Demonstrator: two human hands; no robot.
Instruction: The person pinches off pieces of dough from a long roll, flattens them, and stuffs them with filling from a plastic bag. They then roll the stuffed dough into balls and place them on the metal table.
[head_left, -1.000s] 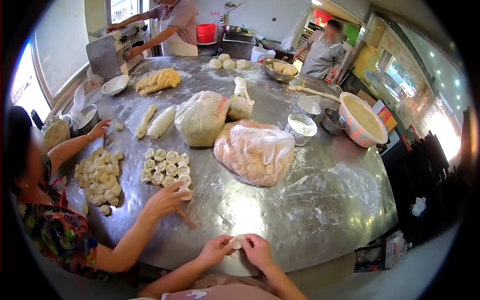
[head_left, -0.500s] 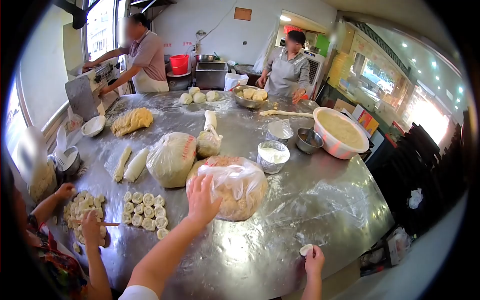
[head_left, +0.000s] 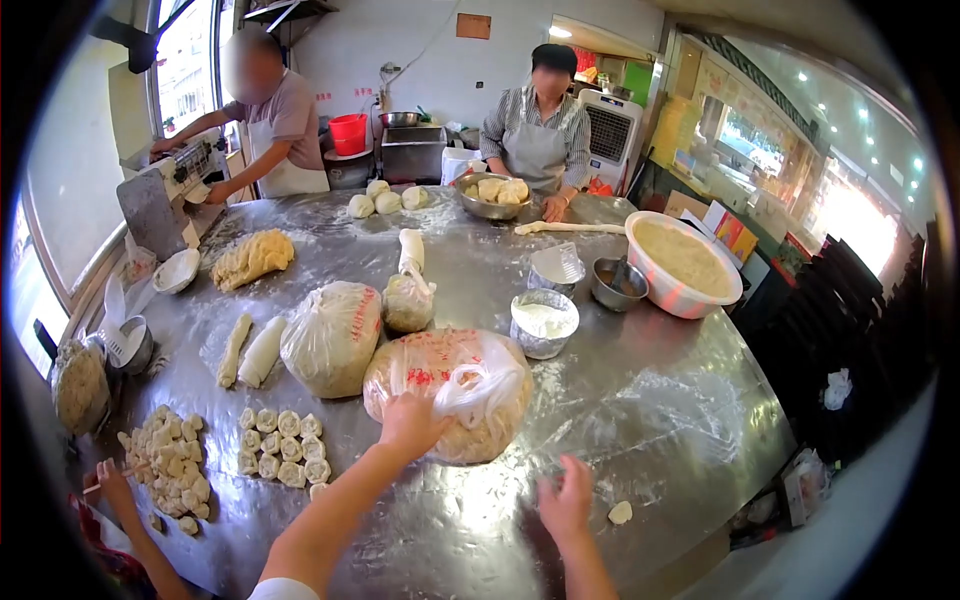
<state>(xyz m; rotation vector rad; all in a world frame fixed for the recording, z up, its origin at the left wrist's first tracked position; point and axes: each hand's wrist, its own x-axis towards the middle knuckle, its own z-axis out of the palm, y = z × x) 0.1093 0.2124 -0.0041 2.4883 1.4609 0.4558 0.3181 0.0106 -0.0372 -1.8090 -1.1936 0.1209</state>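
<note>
My left hand (head_left: 410, 425) reaches the near left side of a large plastic bag of brownish filling (head_left: 470, 425) with red print, its fingers curled against the plastic. Whether the fingers pinch the bag cannot be made out. To the right, my right hand (head_left: 567, 500) is raised over the steel table (head_left: 660, 500) with fingers apart and nothing in it. A small flat dough piece (head_left: 620, 513) lies on the table just right of that hand. Another tied bag (head_left: 333, 340) stands behind and left of the filling bag.
Rolled dough pieces (head_left: 290, 448) and a pile of small pieces (head_left: 170, 460) lie left, beside a co-worker's hand (head_left: 115, 487) with a stick. A flour tub (head_left: 543, 322), metal bowl (head_left: 618, 285) and large basin (head_left: 685, 262) stand right. Two people work behind the table.
My right hand has let go of the dough piece and moved left. My left hand has shifted slightly down over the bag. The co-worker at left has drawn back, and the view has shifted.
</note>
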